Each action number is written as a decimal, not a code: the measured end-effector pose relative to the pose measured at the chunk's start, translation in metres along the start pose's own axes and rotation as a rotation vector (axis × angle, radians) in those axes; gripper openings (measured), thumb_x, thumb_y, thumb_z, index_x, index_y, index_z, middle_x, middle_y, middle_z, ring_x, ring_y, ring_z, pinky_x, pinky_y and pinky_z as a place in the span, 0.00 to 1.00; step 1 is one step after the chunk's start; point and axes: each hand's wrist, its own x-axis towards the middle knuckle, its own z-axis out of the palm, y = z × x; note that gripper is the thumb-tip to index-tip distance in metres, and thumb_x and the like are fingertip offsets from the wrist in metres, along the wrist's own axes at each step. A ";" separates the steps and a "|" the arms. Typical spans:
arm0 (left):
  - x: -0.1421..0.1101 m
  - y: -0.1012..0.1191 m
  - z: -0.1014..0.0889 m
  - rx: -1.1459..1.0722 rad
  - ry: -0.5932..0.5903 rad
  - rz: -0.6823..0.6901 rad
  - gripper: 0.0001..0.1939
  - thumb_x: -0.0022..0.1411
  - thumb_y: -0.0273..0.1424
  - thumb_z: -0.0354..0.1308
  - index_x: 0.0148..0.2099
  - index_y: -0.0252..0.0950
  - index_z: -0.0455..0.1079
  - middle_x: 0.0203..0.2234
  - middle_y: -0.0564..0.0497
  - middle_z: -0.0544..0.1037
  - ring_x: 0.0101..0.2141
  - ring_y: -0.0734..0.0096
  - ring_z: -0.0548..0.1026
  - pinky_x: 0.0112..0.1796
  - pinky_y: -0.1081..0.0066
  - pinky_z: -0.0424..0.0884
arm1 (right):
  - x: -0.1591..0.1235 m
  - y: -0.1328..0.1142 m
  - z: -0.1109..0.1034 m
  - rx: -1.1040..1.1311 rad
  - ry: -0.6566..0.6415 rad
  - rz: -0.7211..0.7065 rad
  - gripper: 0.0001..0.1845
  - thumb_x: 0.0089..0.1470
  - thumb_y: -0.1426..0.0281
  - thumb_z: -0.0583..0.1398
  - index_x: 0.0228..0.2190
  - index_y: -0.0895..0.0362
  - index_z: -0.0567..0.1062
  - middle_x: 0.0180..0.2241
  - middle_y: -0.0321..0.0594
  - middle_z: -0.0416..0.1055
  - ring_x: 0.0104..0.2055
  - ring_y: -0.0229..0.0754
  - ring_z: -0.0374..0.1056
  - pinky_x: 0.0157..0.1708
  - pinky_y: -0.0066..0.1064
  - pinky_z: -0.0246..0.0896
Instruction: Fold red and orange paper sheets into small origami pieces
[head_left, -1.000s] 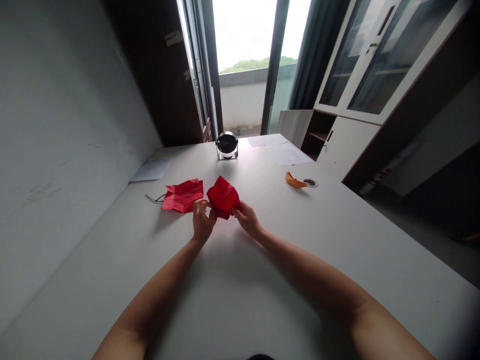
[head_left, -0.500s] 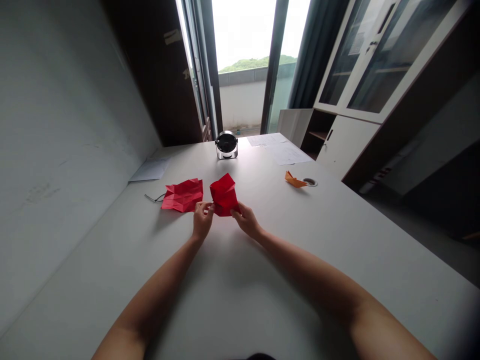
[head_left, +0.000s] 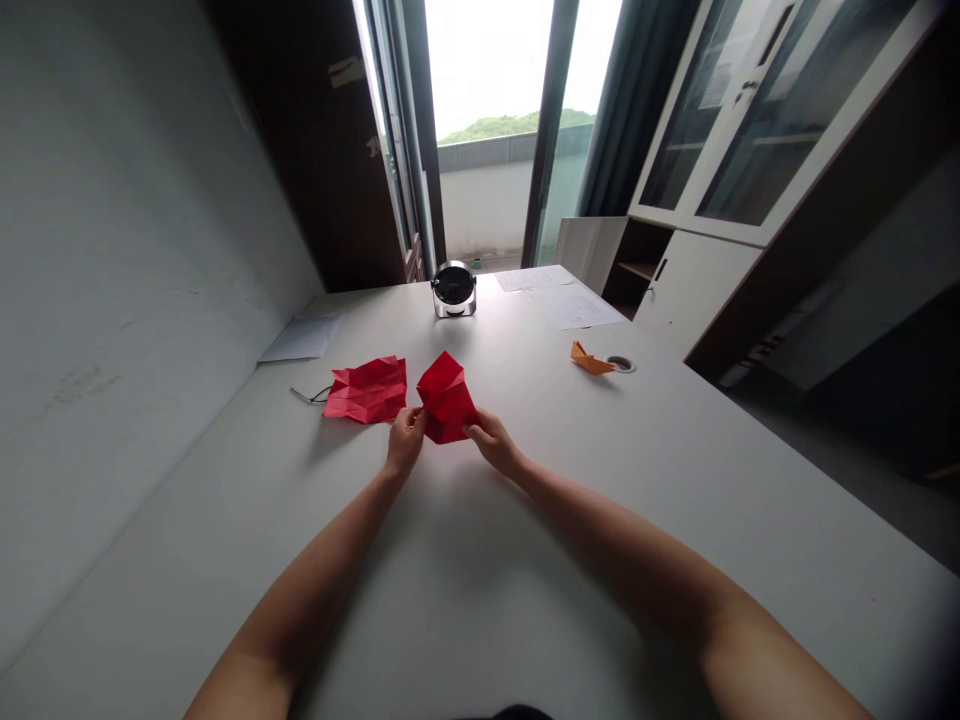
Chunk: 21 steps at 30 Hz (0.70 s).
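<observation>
A folded sheet of red paper [head_left: 447, 402] is held up between both hands, tilted, just above the white table [head_left: 480, 590]. My left hand [head_left: 406, 437] pinches its left edge, fingers closed. At its lower right edge, my right hand [head_left: 491, 438] grips it between thumb and fingers. A second red sheet [head_left: 366, 390], creased and partly opened out, lies flat on the table just left of my left hand.
A thin dark cord [head_left: 309, 397] pokes out beside the flat sheet. On the right sit an orange folded paper boat [head_left: 590, 359] and a round cable hole [head_left: 621, 365]. Farther back stand a round silver-and-black device [head_left: 454, 290] and white papers [head_left: 581, 307]. A wall [head_left: 150, 330] borders the left.
The red paper in my hands has turned and flattened into a neater folded shape. My left fingers have closed more on its edge; both hands stay in nearly the same place.
</observation>
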 end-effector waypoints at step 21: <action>0.019 0.001 -0.019 -0.666 0.072 -0.190 0.06 0.59 0.34 0.55 0.34 0.38 0.63 0.27 0.54 0.73 0.30 0.73 0.74 0.35 0.72 0.71 | 0.024 0.019 -0.039 0.423 0.518 0.244 0.08 0.47 0.64 0.59 0.25 0.53 0.64 0.21 0.33 0.64 0.24 0.39 0.60 0.25 0.31 0.61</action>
